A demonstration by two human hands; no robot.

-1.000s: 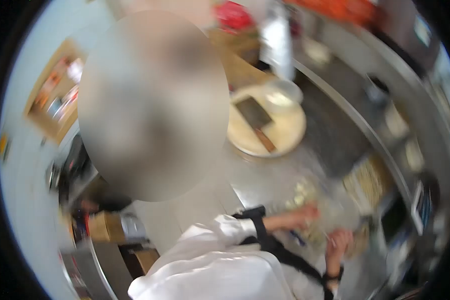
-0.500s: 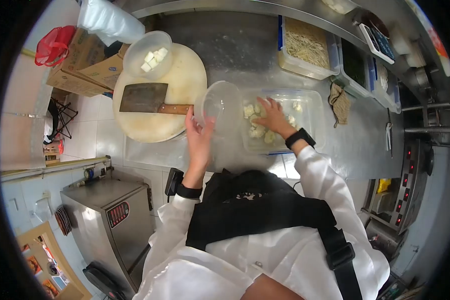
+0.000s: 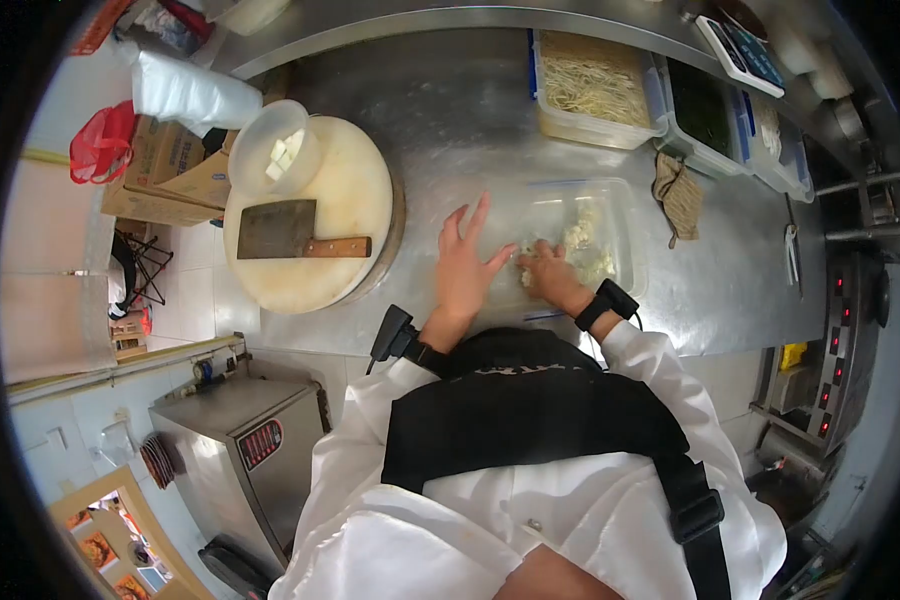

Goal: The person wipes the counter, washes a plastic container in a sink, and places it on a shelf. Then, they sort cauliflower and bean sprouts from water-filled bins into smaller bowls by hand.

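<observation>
My left hand (image 3: pixel 462 268) has its fingers and thumb spread around a clear plastic tub (image 3: pixel 503 212), which shows only as a blurred, hazy shape. That tub overlaps the left side of a clear rectangular container (image 3: pixel 625 215) on the steel worktop. Inside the container lie pale, lumpy food pieces (image 3: pixel 582 232) of a kind I cannot make out. My right hand (image 3: pixel 552 275) reaches in, its fingers curled down over some of them. A cleaver (image 3: pixel 280 230) with a wooden handle rests on a round cutting board (image 3: pixel 310 285) to the left.
Another clear tub (image 3: pixel 247 165) with white chunks stands at the board's back left. Along the back right are a bin of pale shreds (image 3: pixel 595 90), a bin of dark green food (image 3: pixel 698 110) and a brown cloth (image 3: pixel 677 200). A steel shelf (image 3: pixel 450 18) crosses the far side.
My left hand and the clear tub have moved right, from beside the cleaver handle to the container. My right hand's spread fingers have curled over the pale pieces. The camera view has shifted.
</observation>
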